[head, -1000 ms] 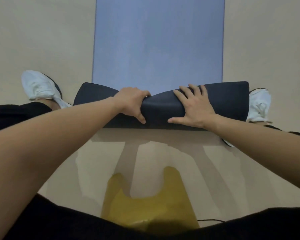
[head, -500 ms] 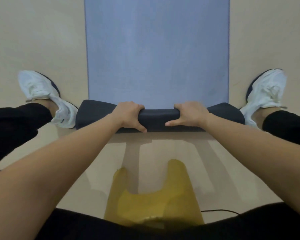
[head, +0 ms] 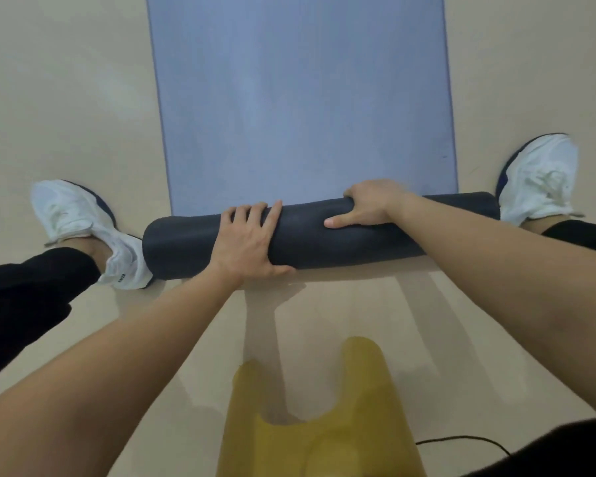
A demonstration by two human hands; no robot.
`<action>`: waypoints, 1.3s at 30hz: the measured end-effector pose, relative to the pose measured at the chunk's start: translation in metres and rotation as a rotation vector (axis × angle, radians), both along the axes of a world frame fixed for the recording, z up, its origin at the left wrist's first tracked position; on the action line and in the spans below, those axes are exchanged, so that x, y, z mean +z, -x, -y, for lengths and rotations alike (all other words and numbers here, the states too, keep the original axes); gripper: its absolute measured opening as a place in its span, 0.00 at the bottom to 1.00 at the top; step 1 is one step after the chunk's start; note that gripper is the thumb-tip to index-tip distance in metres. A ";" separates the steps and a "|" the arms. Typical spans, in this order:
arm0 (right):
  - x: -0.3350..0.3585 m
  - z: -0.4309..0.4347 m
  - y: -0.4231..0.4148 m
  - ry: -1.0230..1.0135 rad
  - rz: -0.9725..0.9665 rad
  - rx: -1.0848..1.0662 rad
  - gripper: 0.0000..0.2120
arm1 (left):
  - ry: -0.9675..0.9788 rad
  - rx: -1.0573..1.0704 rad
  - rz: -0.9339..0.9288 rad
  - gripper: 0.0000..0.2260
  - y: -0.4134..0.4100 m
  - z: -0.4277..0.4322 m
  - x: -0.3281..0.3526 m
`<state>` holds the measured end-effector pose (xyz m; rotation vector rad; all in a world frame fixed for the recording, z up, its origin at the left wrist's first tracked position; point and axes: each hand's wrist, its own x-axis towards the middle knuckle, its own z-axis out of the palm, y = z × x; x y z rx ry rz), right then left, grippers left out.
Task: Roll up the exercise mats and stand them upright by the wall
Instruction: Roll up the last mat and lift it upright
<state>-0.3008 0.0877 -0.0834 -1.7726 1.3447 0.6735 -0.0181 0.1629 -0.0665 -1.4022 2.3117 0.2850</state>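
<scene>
Far end of mat (head: pixel 300 98) beyond top edge

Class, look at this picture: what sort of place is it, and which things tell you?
Probably an exercise or gym room: a blue exercise mat lies partly rolled on a smooth beige floor, and the person wears white trainers.

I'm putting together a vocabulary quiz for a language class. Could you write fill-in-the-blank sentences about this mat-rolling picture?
1. The mat's unrolled part is ___ in colour.
2. The left hand lies flat on the dark roll, while the right hand grips it with ___ fingers.
3. Beside each end of the roll is a ___ shoe.

Missing words: blue; curled; white.
</scene>
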 end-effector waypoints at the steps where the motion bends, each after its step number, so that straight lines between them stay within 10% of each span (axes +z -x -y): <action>1: 0.001 0.000 0.001 0.042 -0.032 0.012 0.41 | 0.002 -0.015 -0.003 0.56 0.000 0.006 -0.002; 12: 0.018 -0.045 0.015 0.747 -0.026 0.191 0.39 | -0.245 -0.008 -0.059 0.57 0.003 0.086 -0.005; 20: 0.010 -0.058 0.026 0.522 -0.165 0.310 0.57 | -0.339 0.153 -0.106 0.54 -0.005 0.066 -0.011; 29: 0.008 -0.017 0.033 0.486 -0.018 0.272 0.52 | 0.003 0.054 -0.126 0.50 -0.003 0.016 0.000; 39: 0.024 0.058 0.021 0.059 0.056 0.037 0.47 | -0.058 0.123 -0.115 0.51 0.004 0.065 -0.001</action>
